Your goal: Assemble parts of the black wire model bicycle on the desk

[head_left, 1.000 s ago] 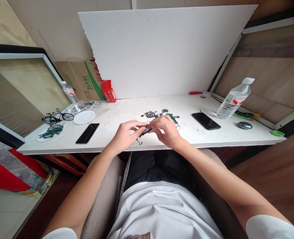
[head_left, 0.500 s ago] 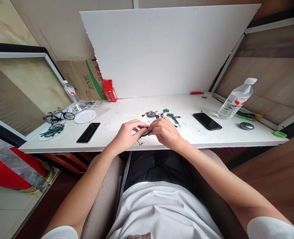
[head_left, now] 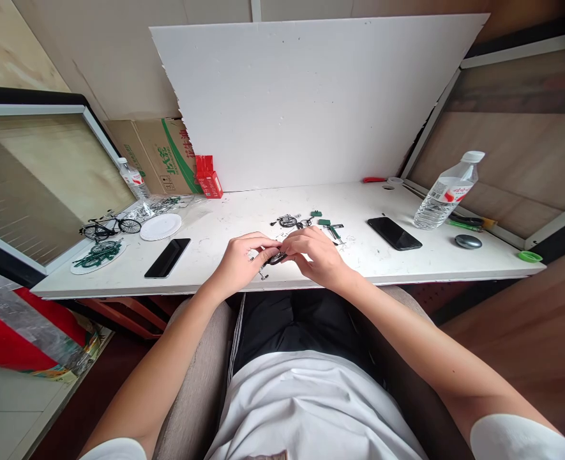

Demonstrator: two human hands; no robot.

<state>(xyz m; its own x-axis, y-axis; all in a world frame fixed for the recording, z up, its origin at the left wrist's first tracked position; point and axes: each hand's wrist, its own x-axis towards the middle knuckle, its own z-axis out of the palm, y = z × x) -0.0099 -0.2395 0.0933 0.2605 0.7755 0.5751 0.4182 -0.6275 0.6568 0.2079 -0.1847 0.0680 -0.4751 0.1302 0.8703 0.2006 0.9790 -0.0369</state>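
Over the table's front middle, my left hand and my right hand meet around a small black model bicycle wheel. The left thumb and fingers pinch it from the left. My right fingertips close on its right side, hiding part of it. A thin metallic piece sticks out below the left fingers; whether it joins the wheel I cannot tell. Just beyond my hands lie another small wheel, black bits and green model parts.
To the left are a black model bicycle, green parts on a white disc, a white plate and a phone. On the right stand another phone, a water bottle and a grey oval object. A white board rises behind.
The view has shifted slightly. My right fingers have opened a little from the wheel, so more of it shows; the left hand keeps its pinch.
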